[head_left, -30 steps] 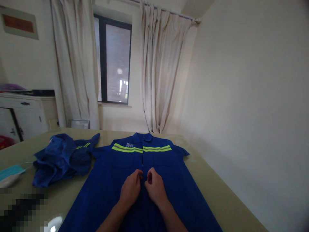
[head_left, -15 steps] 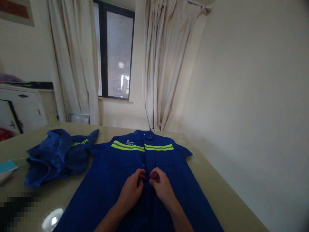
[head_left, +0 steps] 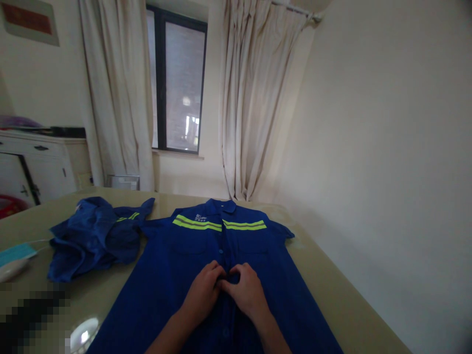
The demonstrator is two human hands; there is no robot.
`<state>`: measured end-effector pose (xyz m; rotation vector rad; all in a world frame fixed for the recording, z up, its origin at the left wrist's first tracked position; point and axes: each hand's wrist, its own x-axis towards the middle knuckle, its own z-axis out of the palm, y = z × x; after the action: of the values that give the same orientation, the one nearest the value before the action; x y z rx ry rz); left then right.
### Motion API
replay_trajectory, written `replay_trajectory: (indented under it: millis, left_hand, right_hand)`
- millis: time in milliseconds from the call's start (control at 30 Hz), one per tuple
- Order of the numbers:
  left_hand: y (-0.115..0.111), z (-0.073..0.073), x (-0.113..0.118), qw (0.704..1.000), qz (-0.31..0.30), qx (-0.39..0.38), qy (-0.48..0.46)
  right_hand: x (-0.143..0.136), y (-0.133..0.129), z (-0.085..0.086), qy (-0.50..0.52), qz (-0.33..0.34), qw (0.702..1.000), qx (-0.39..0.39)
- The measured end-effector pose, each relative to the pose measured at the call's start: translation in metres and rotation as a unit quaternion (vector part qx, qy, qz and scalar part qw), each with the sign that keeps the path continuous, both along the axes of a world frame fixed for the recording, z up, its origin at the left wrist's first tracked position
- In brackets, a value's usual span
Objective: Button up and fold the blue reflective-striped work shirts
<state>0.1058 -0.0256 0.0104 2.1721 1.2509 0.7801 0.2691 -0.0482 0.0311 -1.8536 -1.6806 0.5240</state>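
Note:
A dark blue work shirt [head_left: 155, 280] lies spread face up on the table, collar at the far end, with yellow-green reflective bands across the chest. Over its front opening, my left hand [head_left: 203, 291] has its fingers closed on the button placket. Close against it, my right hand [head_left: 248, 291] pinches the opposite edge, thumb and forefinger curled. The fingertips of both hands nearly meet below a visible button [head_left: 221, 251]. Whatever button or hole lies between the fingers is hidden. Another button [head_left: 225, 333] shows nearer to me, between my wrists.
A crumpled blue garment [head_left: 96, 241] with a reflective stripe lies to the left of the shirt. Farther left are a light blue face mask [head_left: 17, 254] and a pale rounded object [head_left: 14, 269]. The tabletop [head_left: 332, 275] runs along the wall on the right. Curtains and a window stand behind.
My two hands have come closer together, and the right thumb now reaches the left fingers. Both moved slightly down the shirt front. The view has shifted a little.

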Motion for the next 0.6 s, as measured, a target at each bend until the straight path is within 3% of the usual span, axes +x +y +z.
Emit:
replay_trajectory:
  millis: [233,467,600]
  left_hand:
    - [0.007,0.006,-0.005,0.999,-0.022,-0.041,-0.016]
    - [-0.003,0.001,0.002,0.998,0.013,0.037,0.041]
    - [-0.007,0.002,0.005,0.997,0.013,0.044,0.056]
  right_hand:
    - [0.004,0.002,-0.006,0.020,0.019,0.999,-0.018]
    - [0.003,0.006,-0.008,0.032,0.018,0.999,0.027]
    - [-0.002,0.005,-0.008,0.041,0.013,0.998,0.040]
